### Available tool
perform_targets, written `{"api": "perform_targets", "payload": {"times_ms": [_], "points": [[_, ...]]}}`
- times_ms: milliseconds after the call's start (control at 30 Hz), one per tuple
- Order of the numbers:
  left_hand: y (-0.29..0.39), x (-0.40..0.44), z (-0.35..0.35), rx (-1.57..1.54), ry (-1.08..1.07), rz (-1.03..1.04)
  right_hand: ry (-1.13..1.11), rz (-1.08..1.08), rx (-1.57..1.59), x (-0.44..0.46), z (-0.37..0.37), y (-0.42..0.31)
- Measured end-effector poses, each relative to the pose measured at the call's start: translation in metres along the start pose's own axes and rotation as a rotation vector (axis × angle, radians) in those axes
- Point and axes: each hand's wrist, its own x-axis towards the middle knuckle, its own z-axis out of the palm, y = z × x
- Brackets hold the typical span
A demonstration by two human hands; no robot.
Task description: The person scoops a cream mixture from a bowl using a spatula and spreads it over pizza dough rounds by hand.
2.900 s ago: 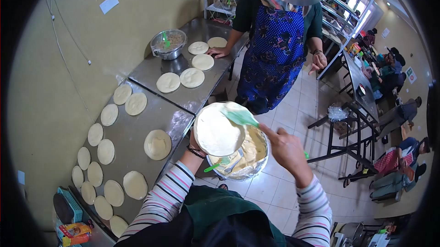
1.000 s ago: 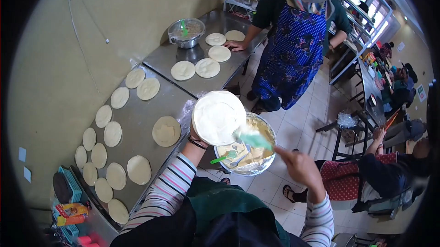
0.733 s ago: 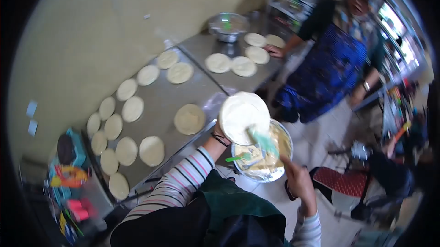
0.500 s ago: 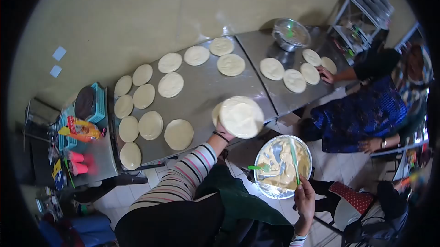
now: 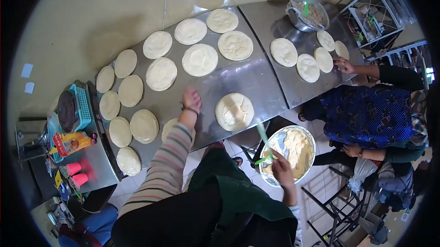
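My left hand (image 5: pixel 191 100) is over the metal table with nothing in it, its fingers loosely extended and slightly blurred. In my right hand (image 5: pixel 282 170) is a spatula (image 5: pixel 263 136) with a pale green blade, raised over the near edge of a large bowl (image 5: pixel 300 148) of cream-coloured spread. Between my hands, a flat dough round (image 5: pixel 224 121) with a smear of the spread lies at the table's front edge. Past my left hand sits a coated dough round (image 5: pixel 200 60). My left forearm partly hides another dough round (image 5: pixel 168 130).
Several dough rounds (image 5: pixel 130 90) lie across the metal table (image 5: pixel 215 86). A co-worker's hand (image 5: pixel 343 65) touches rounds on the adjoining table, near a metal bowl (image 5: pixel 309 15) of filling. At left are a turquoise basket (image 5: pixel 82 107), an orange packet (image 5: pixel 71 143) and pink cups (image 5: pixel 79 179).
My left hand has let go of the coated dough round, which now lies in the back row, and has moved left. The spatula has swung from the bowl towards the table.
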Motion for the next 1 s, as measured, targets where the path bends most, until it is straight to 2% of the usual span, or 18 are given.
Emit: {"api": "perform_targets", "payload": {"times_ms": [33, 67, 100, 167, 233, 300, 333, 400, 433, 567, 600, 667, 733, 800, 833, 867, 933, 1000], "points": [[-0.018, -0.017, -0.013, 0.237, -0.088, 0.010, 0.076, 0.002, -0.156, 0.016, 0.020, 0.003], [-0.038, -0.033, -0.020, 0.255, -0.109, -0.138, 0.113, -0.022, -0.234, 0.027, 0.037, 0.004], [-0.056, -0.048, -0.021, 0.272, -0.127, -0.286, 0.173, -0.247, -0.450, 0.045, 0.049, 0.025], [-0.064, -0.085, 0.006, 0.286, 0.076, -0.432, 0.143, -0.172, -0.667, 0.068, 0.068, 0.026], [-0.071, -0.089, 0.015, 0.261, 0.012, -0.420, 0.148, -0.163, -0.796, 0.078, 0.082, 0.029], [-0.077, -0.078, 0.010, 0.185, -0.130, -0.473, 0.254, -0.380, -0.597, 0.091, 0.090, 0.048], [-0.085, -0.066, 0.011, 0.185, -0.134, -0.468, 0.257, -0.386, -0.597, 0.097, 0.090, 0.056], [-0.111, -0.046, 0.018, -0.021, -0.322, -0.220, 0.085, -0.173, -0.220, 0.098, 0.086, 0.071], [-0.117, -0.035, 0.024, -0.246, -0.491, -0.218, -0.024, 0.223, 0.094, 0.084, 0.084, 0.018], [-0.098, -0.061, 0.054, -0.348, -0.607, -0.315, -0.041, 0.305, 0.336, 0.075, 0.069, -0.017], [-0.098, -0.066, 0.057, -0.344, -0.616, -0.323, -0.029, 0.302, 0.337, 0.070, 0.066, -0.025], [-0.095, -0.075, 0.064, -0.382, -0.826, -0.375, -0.081, 0.255, 0.335, 0.064, 0.061, -0.038], [-0.086, -0.088, 0.075, -0.381, -0.834, -0.426, -0.097, 0.206, 0.262, 0.053, 0.051, -0.046], [-0.075, -0.108, 0.083, -0.425, -1.098, -0.491, 0.000, -0.290, -0.229, 0.039, 0.044, -0.043], [-0.077, -0.122, 0.089, -0.352, -0.947, -0.455, 0.053, -0.422, -0.426, 0.023, 0.041, -0.062], [-0.075, -0.131, 0.092, -0.347, -0.955, -0.453, 0.060, -0.428, -0.425, 0.007, 0.034, -0.071], [-0.073, -0.145, 0.093, -0.402, -0.993, -0.466, 0.139, -0.483, -0.935, -0.025, 0.008, -0.080], [-0.077, -0.154, 0.093, -0.336, -1.089, -0.363, 0.209, -0.480, -1.294, -0.055, -0.024, -0.089]]}}
